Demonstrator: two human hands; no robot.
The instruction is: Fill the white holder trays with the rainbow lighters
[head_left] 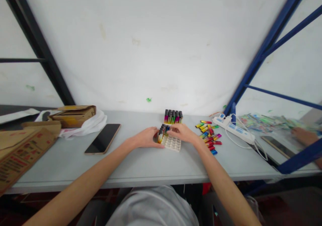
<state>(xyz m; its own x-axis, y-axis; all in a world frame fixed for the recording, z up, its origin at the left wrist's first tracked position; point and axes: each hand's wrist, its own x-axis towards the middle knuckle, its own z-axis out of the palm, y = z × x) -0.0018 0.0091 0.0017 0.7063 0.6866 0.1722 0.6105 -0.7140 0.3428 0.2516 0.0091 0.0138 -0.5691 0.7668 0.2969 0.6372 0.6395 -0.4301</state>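
A white tray with rows of round holes [173,143] lies on the table in front of me. Several lighters [160,137] with black tops and shiny coloured bodies stand upright along its left side. My left hand [149,137] curves round that side, thumb along the front edge and fingers behind the lighters. Over the back part of the tray, my right hand [183,132] has its fingers drawn together at a dark-topped lighter [167,128], partly hidden by them. Behind the tray stands a block of upright lighters [173,117]. To the right lies a loose pile of colourful lighters [210,137].
A phone [103,138] lies to the left, near cardboard boxes [75,116] and a white plastic bag [97,122]. A power strip with cables [233,129] lies right, beside a blue metal frame [251,71]. Beyond it, another person's hand [304,136] is near a heap of small colourful items.
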